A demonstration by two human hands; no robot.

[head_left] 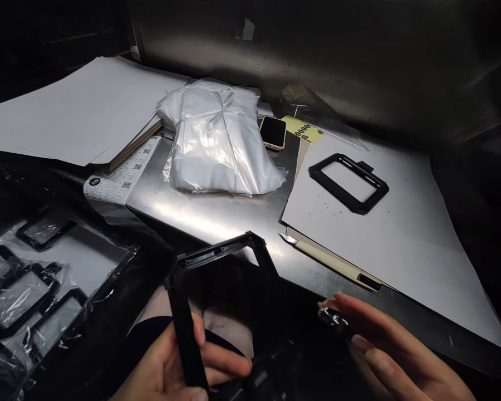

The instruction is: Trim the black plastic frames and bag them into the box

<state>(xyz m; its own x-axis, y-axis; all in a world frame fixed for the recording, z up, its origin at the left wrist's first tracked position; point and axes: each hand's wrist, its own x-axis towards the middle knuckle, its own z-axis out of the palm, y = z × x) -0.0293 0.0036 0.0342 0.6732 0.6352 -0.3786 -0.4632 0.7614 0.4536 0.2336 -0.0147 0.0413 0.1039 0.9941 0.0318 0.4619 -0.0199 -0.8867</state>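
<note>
In the head view, a black plastic frame (183, 328) with cut corners stands tilted up in my left hand (161, 362). The fingers wrap round its left bar, and its lower end is lost in shadow. My right hand (394, 348) is apart from the frame, to its right. Between thumb and fingers it pinches a small tool (333, 317) with a shiny metal tip; its exact kind is unclear. A similar black frame (338, 192) lies flat on white board (421, 262) at the right, with dark specks scattered around it.
A pile of clear plastic bags (221, 150) sits mid-table, beside a phone (273, 132) and a yellow label sheet (303, 129). White sheets (87, 111) are stacked at left over a printed paper (112, 184). Several bagged frames (20, 298) lie lower left. A metal wall (300, 67) rises behind.
</note>
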